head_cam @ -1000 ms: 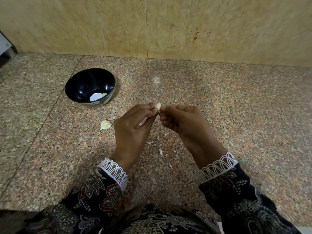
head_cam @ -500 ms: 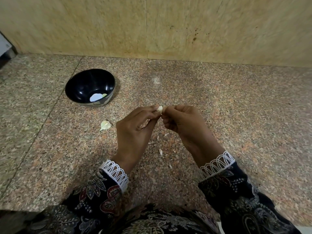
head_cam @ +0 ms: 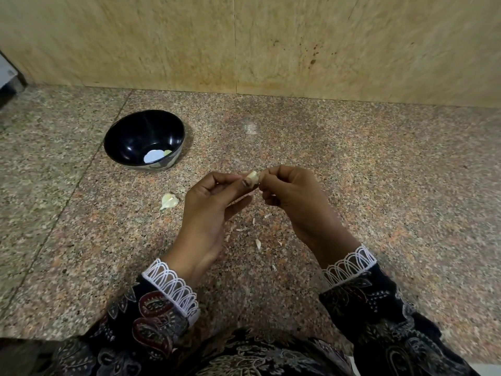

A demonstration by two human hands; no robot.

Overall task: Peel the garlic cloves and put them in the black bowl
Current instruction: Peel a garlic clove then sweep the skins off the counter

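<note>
A small pale garlic clove (head_cam: 252, 177) is pinched between the fingertips of my left hand (head_cam: 208, 213) and my right hand (head_cam: 295, 202), held above the granite counter at mid-frame. The black bowl (head_cam: 127, 137) stands on the counter to the upper left of my hands, with a pale clove (head_cam: 167, 152) lying beside a light patch at its bottom. Another garlic clove (head_cam: 168, 201) in its skin lies on the counter between the bowl and my left hand.
Several small bits of garlic skin (head_cam: 257, 243) lie scattered on the counter under my hands. A yellowish stone wall (head_cam: 244, 44) rises behind the counter. A grey object (head_cam: 8, 74) shows at the far left edge.
Both hands have shifted slightly and the thumbs have worked around the clove, so more of it shows between the fingertips. The bowl and the loose clove have not moved.
</note>
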